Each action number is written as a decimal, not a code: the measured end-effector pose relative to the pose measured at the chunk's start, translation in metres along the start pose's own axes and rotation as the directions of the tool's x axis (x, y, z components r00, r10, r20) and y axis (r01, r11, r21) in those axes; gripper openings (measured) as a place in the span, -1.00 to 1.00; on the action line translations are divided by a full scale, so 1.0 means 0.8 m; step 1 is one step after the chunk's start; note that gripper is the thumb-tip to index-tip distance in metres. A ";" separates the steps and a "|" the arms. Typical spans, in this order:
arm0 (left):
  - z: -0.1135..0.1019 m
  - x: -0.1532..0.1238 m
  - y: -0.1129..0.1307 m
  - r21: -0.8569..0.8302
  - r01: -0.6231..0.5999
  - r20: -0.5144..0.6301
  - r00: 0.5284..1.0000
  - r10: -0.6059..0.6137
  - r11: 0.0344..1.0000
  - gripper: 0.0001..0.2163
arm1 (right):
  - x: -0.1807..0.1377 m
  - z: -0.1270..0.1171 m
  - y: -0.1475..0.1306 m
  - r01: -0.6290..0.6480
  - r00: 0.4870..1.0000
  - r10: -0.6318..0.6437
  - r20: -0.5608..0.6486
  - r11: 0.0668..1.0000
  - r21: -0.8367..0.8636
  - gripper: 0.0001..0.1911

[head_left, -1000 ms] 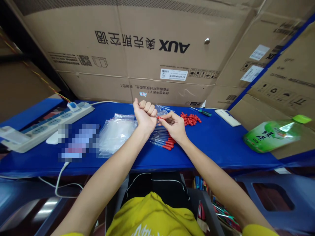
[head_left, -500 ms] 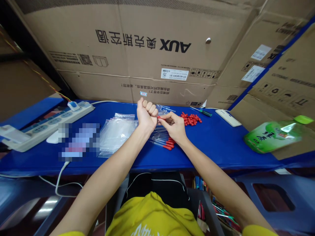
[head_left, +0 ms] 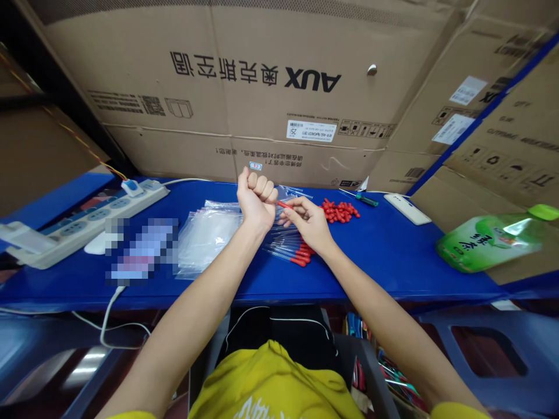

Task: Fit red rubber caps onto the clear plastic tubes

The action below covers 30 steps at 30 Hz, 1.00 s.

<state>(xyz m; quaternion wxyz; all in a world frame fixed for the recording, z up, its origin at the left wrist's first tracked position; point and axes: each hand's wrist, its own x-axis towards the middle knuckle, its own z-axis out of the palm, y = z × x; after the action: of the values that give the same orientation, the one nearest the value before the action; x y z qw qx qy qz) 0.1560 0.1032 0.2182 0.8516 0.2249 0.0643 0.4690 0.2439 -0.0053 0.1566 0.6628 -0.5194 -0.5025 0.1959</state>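
Note:
My left hand [head_left: 257, 199] is a closed fist raised over the blue table [head_left: 384, 256], gripping a thin clear tube that I can hardly see. My right hand [head_left: 306, 220] pinches a small red cap [head_left: 284, 205] against the fist's side, at the tube's end. Under my hands lies a row of clear tubes with red caps [head_left: 293, 251]. A heap of loose red caps [head_left: 341, 211] sits just right of my right hand. A stack of clear plastic bags [head_left: 205, 235] lies left of my left wrist.
A white power strip [head_left: 82, 221] with a cable lies at the far left, beside a blurred patch. A green-handled screwdriver [head_left: 363, 199], a white flat device [head_left: 405, 208] and a green pouch [head_left: 489, 241] are on the right. Large cardboard boxes [head_left: 262, 87] wall off the back.
My left fist has risen slightly and tilted. My right hand stays pinched on the red cap at the fist; the cap now shows a little more between the hands.

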 end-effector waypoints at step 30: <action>0.002 -0.007 -0.006 -0.122 0.077 0.063 0.996 -0.069 0.990 -0.51 | -0.002 0.011 -0.010 0.031 0.993 -0.023 -0.113 0.997 0.071 -0.70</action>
<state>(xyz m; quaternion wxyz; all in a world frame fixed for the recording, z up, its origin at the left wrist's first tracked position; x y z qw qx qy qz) 0.1567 0.0959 0.2168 0.8821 0.1828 0.0182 0.4338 0.2337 -0.0056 0.1622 0.7110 -0.4985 -0.4639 0.1753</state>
